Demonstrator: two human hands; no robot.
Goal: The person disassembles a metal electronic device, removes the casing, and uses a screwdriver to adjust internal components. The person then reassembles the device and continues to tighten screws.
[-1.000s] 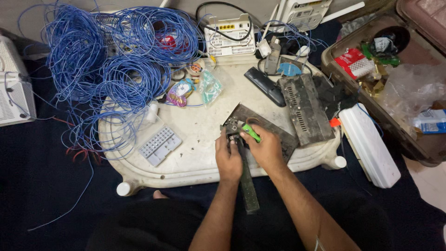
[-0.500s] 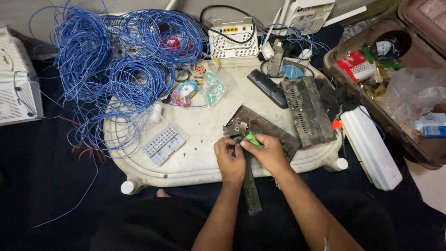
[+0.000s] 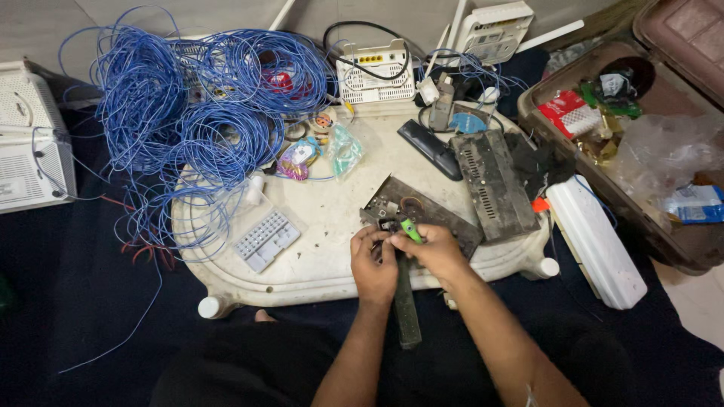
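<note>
My left hand point(image 3: 372, 264) and my right hand point(image 3: 431, 252) meet at the near edge of a dirty white tray-like table point(image 3: 317, 226). My right hand grips a green-handled screwdriver point(image 3: 409, 228), its tip at a dark circuit board point(image 3: 422, 213) lying on the table. My left hand pinches a small part at the board's near corner. A long dark strip point(image 3: 406, 301) runs from under my hands down toward my lap.
Tangled blue wire point(image 3: 181, 120) covers the table's far left. A white router point(image 3: 373, 71), a black metal box point(image 3: 492, 183), a black remote point(image 3: 430, 148), a grey terminal block point(image 3: 264, 240), a white power strip point(image 3: 596, 241) and an open brown case point(image 3: 641, 136) lie around.
The view has shifted slightly. Both hands stay at the board's near corner with the screwdriver, with only small movements.
</note>
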